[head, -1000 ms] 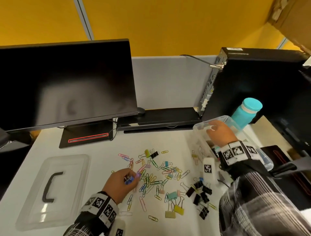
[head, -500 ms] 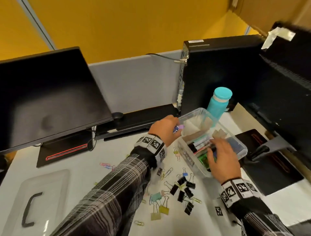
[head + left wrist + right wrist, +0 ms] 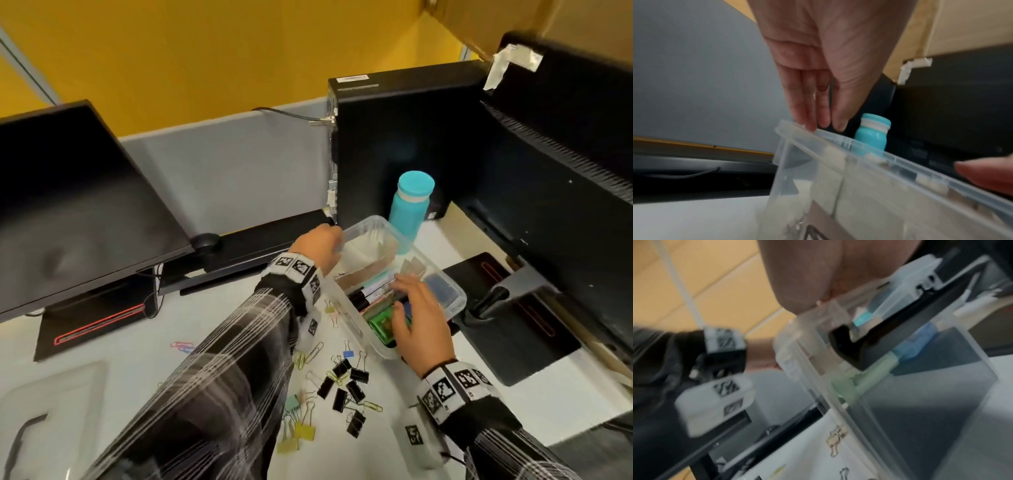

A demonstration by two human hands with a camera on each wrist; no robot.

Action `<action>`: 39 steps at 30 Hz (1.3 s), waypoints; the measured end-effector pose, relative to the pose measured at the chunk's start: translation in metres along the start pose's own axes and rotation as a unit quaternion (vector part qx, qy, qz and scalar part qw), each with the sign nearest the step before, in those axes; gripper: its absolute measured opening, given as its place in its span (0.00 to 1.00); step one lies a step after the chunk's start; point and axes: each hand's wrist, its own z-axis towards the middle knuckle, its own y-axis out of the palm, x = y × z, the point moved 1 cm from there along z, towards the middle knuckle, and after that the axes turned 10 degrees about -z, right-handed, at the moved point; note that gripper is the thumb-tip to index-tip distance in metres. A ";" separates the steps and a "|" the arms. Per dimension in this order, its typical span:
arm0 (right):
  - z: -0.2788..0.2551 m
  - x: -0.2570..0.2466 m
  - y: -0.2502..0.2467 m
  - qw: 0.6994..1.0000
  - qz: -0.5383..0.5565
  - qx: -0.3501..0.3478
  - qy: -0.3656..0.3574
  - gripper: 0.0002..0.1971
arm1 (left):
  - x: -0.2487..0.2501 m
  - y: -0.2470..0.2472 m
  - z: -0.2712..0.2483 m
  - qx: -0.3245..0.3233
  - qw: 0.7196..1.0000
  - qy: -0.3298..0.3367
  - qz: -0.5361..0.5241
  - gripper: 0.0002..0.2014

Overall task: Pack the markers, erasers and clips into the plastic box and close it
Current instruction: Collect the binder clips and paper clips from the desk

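The clear plastic box (image 3: 457,303) stands open at the right of the desk, with markers (image 3: 373,291), a green item (image 3: 382,323) and a dark blue block (image 3: 442,291) inside. My left hand (image 3: 334,240) is at the box's far left corner; in the left wrist view its fingers (image 3: 818,123) hang straight over the rim (image 3: 859,146) and hold nothing. My right hand (image 3: 406,298) lies spread over the markers at the near end, fingers relaxed. Black binder clips (image 3: 346,383), yellow ones (image 3: 301,431) and paper clips (image 3: 183,346) lie on the desk beside the box.
The box's clear lid (image 3: 51,411) with a black handle lies at the near left. A teal bottle (image 3: 411,209) stands just behind the box, against a black computer tower (image 3: 394,137). A monitor (image 3: 68,192) fills the left, and a black stand base (image 3: 496,325) lies right of the box.
My left hand carried coloured clips from the pile to the box's far corner and is now straight-fingered and empty. My right hand moved from the box's far end to its near end.
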 end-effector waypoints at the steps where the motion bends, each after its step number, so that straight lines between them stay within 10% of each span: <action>1: -0.003 0.000 -0.003 0.999 0.044 0.014 -0.008 0.16 | -0.005 -0.003 -0.011 0.048 0.998 0.001 -0.036 0.11; 5: -0.028 -0.019 -0.010 0.989 0.035 0.045 -0.136 0.12 | -0.043 0.005 -0.070 0.165 0.984 0.013 -0.069 0.06; 10: -0.056 -0.044 0.029 0.962 0.012 -0.081 -0.262 0.08 | -0.078 0.056 -0.111 -0.025 0.997 0.041 0.068 0.17; 19: -0.040 -0.032 0.093 0.912 -0.236 -0.325 -0.080 0.42 | -0.065 0.112 -0.067 -0.161 0.968 0.101 0.165 0.27; 27: -0.034 -0.031 0.104 0.892 -0.294 -0.331 -0.094 0.23 | -0.077 0.103 -0.065 -0.206 0.965 0.063 0.147 0.31; 39: -0.032 -0.038 0.113 0.944 -0.199 -0.254 -0.060 0.17 | -0.094 0.098 -0.073 -0.144 0.988 -0.011 0.059 0.14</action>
